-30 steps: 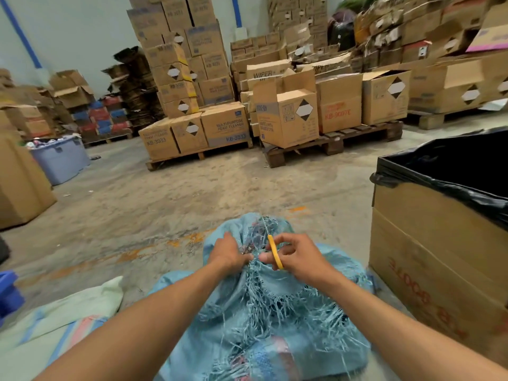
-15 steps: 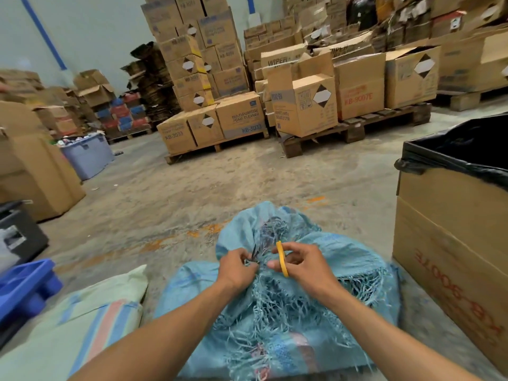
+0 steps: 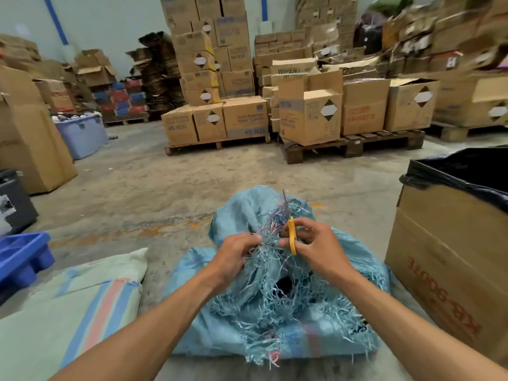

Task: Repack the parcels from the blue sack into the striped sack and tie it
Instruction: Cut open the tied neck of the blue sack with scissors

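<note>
Blue sack (image 3: 277,306) lay on the concrete floor (image 3: 154,188) directly in front of the person, its frayed woven strands bunched at the neck. The left hand (image 3: 233,257) pinched those strands with curled fingers, and the right hand (image 3: 316,247) gripped a small yellow tool (image 3: 292,237) against the same knot. Just left of it lay the striped sack (image 3: 68,306), pale green with blue and pink bands, flat on the floor. A blue plastic crate (image 3: 22,257) sat beside that sack, further left. Close on the right stood a cardboard box (image 3: 450,265) lined with a black bag (image 3: 464,174), its side printed upside down in red "KB-9007E". Beyond, pallets (image 3: 354,145) carried stacked cartons (image 3: 244,118) reading "MULTI-PURPOSE FOAM CLEANER" and "KB-3033"; another read "WIPER". A lavender tub (image 3: 82,133) stood at the far left.
</note>
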A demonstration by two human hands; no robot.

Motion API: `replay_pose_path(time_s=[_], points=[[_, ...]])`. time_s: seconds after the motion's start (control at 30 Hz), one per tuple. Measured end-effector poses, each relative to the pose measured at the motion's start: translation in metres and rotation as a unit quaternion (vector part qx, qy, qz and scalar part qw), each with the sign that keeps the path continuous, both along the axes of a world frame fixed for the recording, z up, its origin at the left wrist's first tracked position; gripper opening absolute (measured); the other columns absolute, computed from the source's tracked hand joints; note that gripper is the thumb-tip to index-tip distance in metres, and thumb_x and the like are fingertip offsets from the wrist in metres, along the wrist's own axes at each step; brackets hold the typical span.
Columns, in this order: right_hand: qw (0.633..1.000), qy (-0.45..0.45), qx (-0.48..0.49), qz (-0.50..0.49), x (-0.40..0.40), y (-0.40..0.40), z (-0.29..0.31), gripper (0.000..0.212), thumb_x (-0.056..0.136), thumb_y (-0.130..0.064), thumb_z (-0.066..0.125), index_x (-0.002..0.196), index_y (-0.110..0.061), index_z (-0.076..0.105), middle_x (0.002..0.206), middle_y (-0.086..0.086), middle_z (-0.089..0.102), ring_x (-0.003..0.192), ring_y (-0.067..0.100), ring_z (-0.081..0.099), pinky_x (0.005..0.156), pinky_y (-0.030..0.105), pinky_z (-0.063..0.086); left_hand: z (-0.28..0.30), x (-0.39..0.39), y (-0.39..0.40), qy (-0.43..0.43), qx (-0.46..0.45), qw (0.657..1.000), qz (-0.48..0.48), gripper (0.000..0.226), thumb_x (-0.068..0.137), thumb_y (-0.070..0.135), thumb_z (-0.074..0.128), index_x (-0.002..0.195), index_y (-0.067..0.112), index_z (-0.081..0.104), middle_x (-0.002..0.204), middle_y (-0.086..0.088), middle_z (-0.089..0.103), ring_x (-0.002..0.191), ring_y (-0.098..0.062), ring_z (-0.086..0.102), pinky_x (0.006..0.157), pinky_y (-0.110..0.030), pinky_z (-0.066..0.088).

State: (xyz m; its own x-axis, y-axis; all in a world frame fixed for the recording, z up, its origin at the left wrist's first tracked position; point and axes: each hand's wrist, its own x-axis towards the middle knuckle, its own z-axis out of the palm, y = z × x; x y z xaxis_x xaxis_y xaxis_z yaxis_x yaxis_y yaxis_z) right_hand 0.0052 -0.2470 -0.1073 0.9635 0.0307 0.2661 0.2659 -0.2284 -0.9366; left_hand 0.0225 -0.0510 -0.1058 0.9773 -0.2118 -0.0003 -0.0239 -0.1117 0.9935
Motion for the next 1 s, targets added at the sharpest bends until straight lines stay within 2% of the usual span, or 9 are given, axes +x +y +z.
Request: replay_pose_path(time_s=[0.07, 0.17, 0.23, 0.33, 0.47, 0.6, 0.73, 0.87, 1.0], points=[[0.999, -0.021, 0.011, -0.03, -0.009, 0.004, 0.011, 0.029, 0.071, -0.023, 0.087, 0.095, -0.025, 0.072, 0.084, -0.007, 0.076, 0.081, 0.009, 0.072, 0.069, 0.032, 0.058, 0.005, 0.0, 0.003, -0.006, -0.014, 1.0, -0.025, 0.038, 0.083, 0.042, 0.068, 0.089, 0.005, 0.072, 0.094, -0.015, 0.07, 0.088, -0.034, 0.06, 0.089, -0.042, 0.044], [0.991, -0.095, 0.037, -0.084, -0.027, 0.008, 0.028, 0.029, 0.067, -0.026, 0.089, 0.088, -0.018, 0.071, 0.064, 0.0, 0.069, 0.058, 0.014, 0.063, 0.05, 0.03, 0.051, 0.018, 0.002, 0.006, -0.05, -0.021, 0.998, -0.022, 0.038, 0.087, 0.04, 0.064, 0.091, 0.003, 0.07, 0.089, -0.015, 0.07, 0.085, -0.024, 0.06, 0.083, -0.037, 0.045], [0.986, -0.137, 0.007, -0.098, -0.035, 0.01, 0.039, 0.032, 0.063, -0.028, 0.091, 0.084, -0.017, 0.069, 0.068, 0.001, 0.07, 0.062, 0.016, 0.066, 0.056, 0.033, 0.055, 0.027, 0.005, 0.004, -0.089, -0.016, 0.996, -0.012, 0.033, 0.087, 0.04, 0.063, 0.095, 0.009, 0.071, 0.094, -0.012, 0.073, 0.087, -0.018, 0.064, 0.085, -0.032, 0.047], [0.985, -0.153, -0.01, -0.076, -0.039, 0.016, 0.052, 0.035, 0.06, -0.022, 0.092, 0.085, -0.018, 0.068, 0.082, -0.005, 0.075, 0.079, 0.003, 0.071, 0.069, 0.026, 0.058, 0.036, 0.009, -0.004, -0.134, -0.041, 0.99, 0.015, 0.022, 0.09, 0.032, 0.064, 0.092, 0.01, 0.071, 0.084, 0.001, 0.075, 0.08, -0.006, 0.067, 0.077, -0.021, 0.048], [0.977, -0.186, -0.081, -0.062, -0.033, 0.024, 0.056, 0.04, 0.06, -0.025, 0.093, 0.092, -0.02, 0.07, 0.093, -0.009, 0.075, 0.089, 0.001, 0.069, 0.08, 0.02, 0.054, 0.038, 0.007, -0.014, -0.157, -0.095, 0.982, 0.043, 0.01, 0.089, 0.02, 0.068, 0.084, 0.012, 0.07, 0.077, 0.002, 0.075, 0.074, -0.005, 0.067, 0.072, -0.016, 0.05], [0.988, -0.147, -0.029, -0.045, -0.026, 0.032, 0.052, 0.04, 0.058, -0.016, 0.094, 0.088, -0.013, 0.066, 0.086, -0.003, 0.075, 0.088, 0.006, 0.072, 0.076, 0.033, 0.06, 0.039, 0.003, -0.016, -0.16, -0.144, 0.974, 0.062, 0.006, 0.084, 0.017, 0.07, 0.082, 0.012, 0.07, 0.071, 0.008, 0.074, 0.071, 0.001, 0.067, 0.069, -0.011, 0.049], [0.989, -0.137, 0.03, -0.046, -0.024, 0.031, 0.053, 0.039, 0.06, -0.015, 0.093, 0.088, -0.013, 0.066, 0.084, 0.002, 0.074, 0.083, 0.013, 0.073, 0.065, 0.033, 0.06, 0.03, 0.001, -0.011, -0.071, -0.225, 0.971, 0.031, 0.022, 0.079, 0.023, 0.072, 0.098, 0.013, 0.064, 0.091, 0.0, 0.071, 0.087, -0.01, 0.065, 0.077, -0.02, 0.051], [0.991, -0.121, 0.026, -0.045, -0.027, 0.025, 0.051, 0.035, 0.061, -0.029, 0.09, 0.087, -0.018, 0.069, 0.082, 0.0, 0.074, 0.082, 0.015, 0.072, 0.072, 0.036, 0.058, 0.028, 0.0, -0.007, -0.11, -0.15, 0.979, 0.077, 0.026, 0.082, 0.0, 0.073, 0.093, 0.019, 0.061, 0.089, 0.001, 0.062, 0.086, -0.011, 0.059, 0.082, -0.024, 0.049], [0.999, -0.044, -0.011, 0.02, -0.03, 0.017, 0.053, 0.032, 0.067, -0.032, 0.088, 0.088, -0.017, 0.071, 0.074, 0.01, 0.074, 0.075, 0.019, 0.071, 0.077, 0.038, 0.052, 0.022, -0.001, -0.003, -0.209, 0.028, 0.961, 0.18, 0.029, 0.075, -0.002, 0.072, 0.081, 0.023, 0.059, 0.083, 0.006, 0.065, 0.08, -0.009, 0.06, 0.072, -0.021, 0.047]])
